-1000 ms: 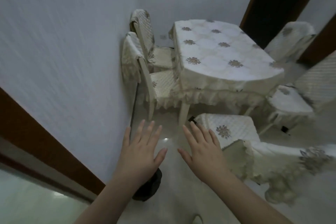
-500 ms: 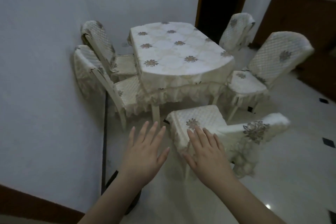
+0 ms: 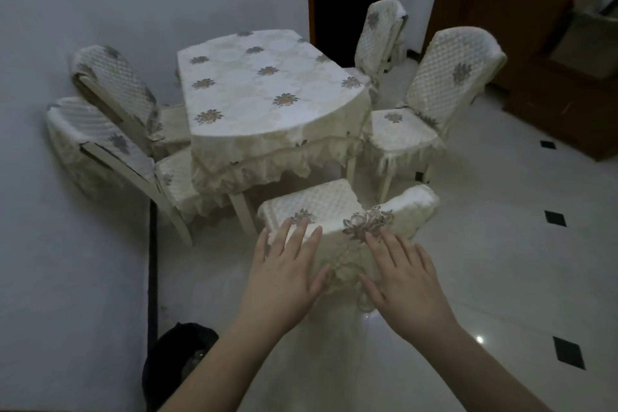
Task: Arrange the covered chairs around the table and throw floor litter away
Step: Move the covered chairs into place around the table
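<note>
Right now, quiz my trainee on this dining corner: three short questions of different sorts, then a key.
1. True or false: the left hand grips the nearest chair.
2. How many covered chairs are in view?
3. The dark bin stands: A) under the table; B) by the wall, near the left forearm; C) beside the wooden cabinet.

Key: 1 false, both it and the right hand are spread flat with no grip; 2 five; 3 B.

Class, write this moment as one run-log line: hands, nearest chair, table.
left hand: open, reaching | right hand: open, reaching | nearest chair: in front of both hands, at the table's near end | table: cloth-covered
</note>
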A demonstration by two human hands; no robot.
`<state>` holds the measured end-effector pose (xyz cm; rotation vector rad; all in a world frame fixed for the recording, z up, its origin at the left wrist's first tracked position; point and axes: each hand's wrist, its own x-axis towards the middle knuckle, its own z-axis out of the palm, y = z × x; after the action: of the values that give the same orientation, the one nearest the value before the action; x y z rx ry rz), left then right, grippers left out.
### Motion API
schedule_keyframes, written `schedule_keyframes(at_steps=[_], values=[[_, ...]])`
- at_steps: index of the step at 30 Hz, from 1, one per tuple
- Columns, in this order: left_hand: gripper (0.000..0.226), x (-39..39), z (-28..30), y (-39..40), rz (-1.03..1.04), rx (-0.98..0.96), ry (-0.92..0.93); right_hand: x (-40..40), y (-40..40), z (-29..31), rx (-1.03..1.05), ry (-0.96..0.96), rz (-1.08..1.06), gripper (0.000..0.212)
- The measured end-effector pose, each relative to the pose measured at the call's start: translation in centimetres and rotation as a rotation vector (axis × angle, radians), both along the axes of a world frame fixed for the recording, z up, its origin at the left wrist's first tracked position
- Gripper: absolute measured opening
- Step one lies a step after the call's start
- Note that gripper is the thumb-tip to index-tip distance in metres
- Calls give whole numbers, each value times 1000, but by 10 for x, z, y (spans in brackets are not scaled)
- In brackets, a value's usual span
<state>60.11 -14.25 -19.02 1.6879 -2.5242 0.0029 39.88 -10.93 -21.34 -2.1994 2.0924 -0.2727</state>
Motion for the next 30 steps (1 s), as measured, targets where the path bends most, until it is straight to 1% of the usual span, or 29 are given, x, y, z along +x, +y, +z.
schedule_keyframes(at_steps=[5,8,13,16,19,22,24,27,30], values=[[72,-17,-14,-12,-1,19,-36,-24,-21,-6,12,-39,23,68],[70,-22,-21,-27,3,23,-20,-30,-40,-12,7,-60,33,68],[65,-31,-38,-69,5,51,22,-40,-78,-23,-3,-29,50,66],[67,-40,-43,-98,12,70,44,-54,-102,-28,24,26,52,67],[68,-48,-48,-123,-18,54,61,-68,-126,-36,38,40,30,66],[66,-55,-52,-146,-67,44,45,-77,-148,-46,61,50,16,65],[65,-58,-58,-156,-69,54,24,-82,-159,-55,83,25,17,65],[65,-63,-66,-163,-23,87,16,-89,-174,-68,124,-30,66,66],[66,-73,-76,-160,65,110,22,-104,-190,-79,144,-22,163,72]])
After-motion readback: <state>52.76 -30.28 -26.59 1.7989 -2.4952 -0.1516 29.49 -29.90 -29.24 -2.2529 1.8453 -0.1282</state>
